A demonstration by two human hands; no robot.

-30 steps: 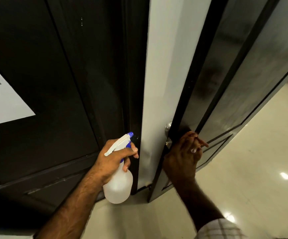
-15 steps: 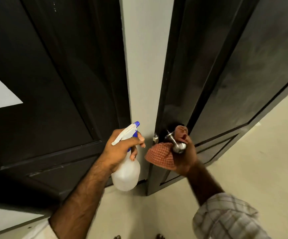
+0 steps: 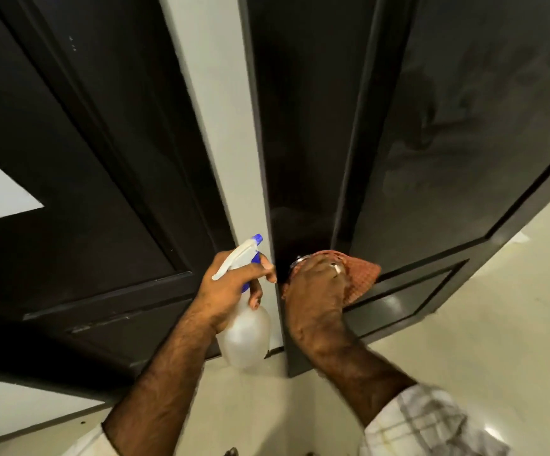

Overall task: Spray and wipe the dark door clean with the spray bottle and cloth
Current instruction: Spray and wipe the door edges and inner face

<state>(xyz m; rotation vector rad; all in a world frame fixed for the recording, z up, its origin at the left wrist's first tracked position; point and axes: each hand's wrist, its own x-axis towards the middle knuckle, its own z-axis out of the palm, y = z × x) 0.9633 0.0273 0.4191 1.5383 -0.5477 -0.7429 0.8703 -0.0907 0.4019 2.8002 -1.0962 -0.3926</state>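
Fingers of the left hand [image 3: 231, 284] curl round the neck of the spray bottle [image 3: 245, 334], with the forefinger stretched forward past the white trigger and the blue nozzle tip poking up just above the knuckles. The bottle's translucent body hangs below that hand, upright with a slight tilt, in front of the pale strip of wall [image 3: 221, 126] that runs up beyond it. Just beside the left hand, to its right, the right hand [image 3: 316, 287] is closed over the cloth [image 3: 360, 274], an orange-red checked piece that spreads out past the fingers on the hand's far right and lies against the dark door [image 3: 448, 143]. A bit of metal shows at the upper left edge of the right hand, pressed between the cloth and the door's edge; what it is cannot be told from here. A ring sits on one finger of that hand. The door's glossy face rises above and to the right of the right hand, with faint smeared marks high on its panel. A second dark panel [image 3: 70, 159] stands to the left of the left hand. Below both forearms lies the pale floor [image 3: 464, 340], and a checked sleeve [image 3: 431, 426] covers the right arm near the wrist's lower end.
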